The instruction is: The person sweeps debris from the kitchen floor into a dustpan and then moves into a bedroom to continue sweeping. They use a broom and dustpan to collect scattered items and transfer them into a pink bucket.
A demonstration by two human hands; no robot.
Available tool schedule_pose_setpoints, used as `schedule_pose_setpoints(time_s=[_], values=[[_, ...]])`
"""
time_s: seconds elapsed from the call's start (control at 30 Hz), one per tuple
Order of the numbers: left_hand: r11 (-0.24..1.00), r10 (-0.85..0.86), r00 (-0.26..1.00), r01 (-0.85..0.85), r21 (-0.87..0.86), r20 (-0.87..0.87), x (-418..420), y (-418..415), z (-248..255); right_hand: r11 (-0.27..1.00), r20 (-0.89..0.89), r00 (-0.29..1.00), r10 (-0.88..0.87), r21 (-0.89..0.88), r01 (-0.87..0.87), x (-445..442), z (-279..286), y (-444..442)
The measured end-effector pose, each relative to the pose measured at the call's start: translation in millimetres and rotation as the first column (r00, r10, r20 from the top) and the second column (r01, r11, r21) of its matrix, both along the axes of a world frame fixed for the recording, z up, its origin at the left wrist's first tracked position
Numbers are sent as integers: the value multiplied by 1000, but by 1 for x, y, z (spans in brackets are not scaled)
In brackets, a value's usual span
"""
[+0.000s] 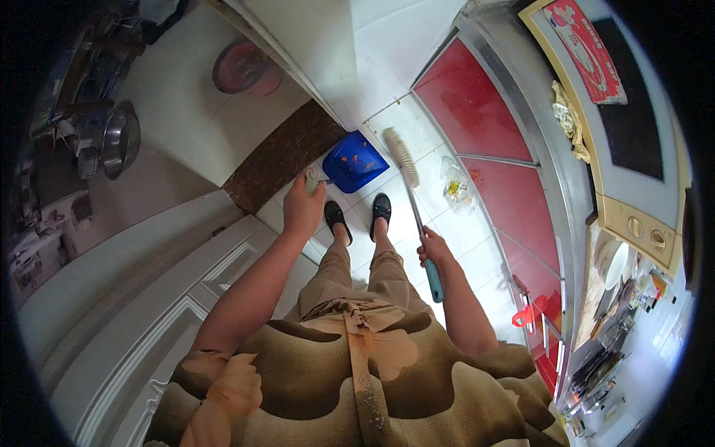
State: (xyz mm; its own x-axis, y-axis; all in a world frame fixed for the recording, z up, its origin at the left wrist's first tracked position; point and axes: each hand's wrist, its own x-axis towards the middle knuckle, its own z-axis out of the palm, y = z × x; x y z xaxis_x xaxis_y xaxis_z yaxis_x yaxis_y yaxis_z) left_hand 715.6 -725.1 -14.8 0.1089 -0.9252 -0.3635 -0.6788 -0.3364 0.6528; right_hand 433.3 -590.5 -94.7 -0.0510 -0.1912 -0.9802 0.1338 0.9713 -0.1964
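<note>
My left hand (303,208) grips the pale handle (311,180) of a blue dustpan (357,162). Some orange-brown scraps lie in the pan, which is beside the dark threshold. In my right hand (435,248) is a long-handled brush, held by its metal shaft just above a teal grip (433,282). Its cream bristle head (401,156) is to the right of the dustpan and apart from it. A clear plastic bag (457,187) with yellow and green bits lies on the white floor tiles to the right of the brush.
Red cabinet doors (475,106) line the right side under a metal-edged counter, where a microwave oven (631,112) stands. A red plastic bag (529,314) hangs on a cabinet. A pink basin (248,67) sits beyond the dark threshold (282,156). A panelled door (167,324) is at left.
</note>
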Motion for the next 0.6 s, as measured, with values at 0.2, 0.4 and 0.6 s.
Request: schedule_pose_setpoints(time_s=[0.2,0.4,0.6], values=[[1000,23,1000,-23,-6,-9,3,3,7,994,60,998,-23,-101,29,-16,54,-3],[998,36,999,-34,52,-31,-2,3,13,956,-252,967,43,-271,-113,-17,-39,-83],[999,-15,1000,14,-42,-8,-6,0,11,664,-564,622,542,-165,-729,-22,-65,-92]])
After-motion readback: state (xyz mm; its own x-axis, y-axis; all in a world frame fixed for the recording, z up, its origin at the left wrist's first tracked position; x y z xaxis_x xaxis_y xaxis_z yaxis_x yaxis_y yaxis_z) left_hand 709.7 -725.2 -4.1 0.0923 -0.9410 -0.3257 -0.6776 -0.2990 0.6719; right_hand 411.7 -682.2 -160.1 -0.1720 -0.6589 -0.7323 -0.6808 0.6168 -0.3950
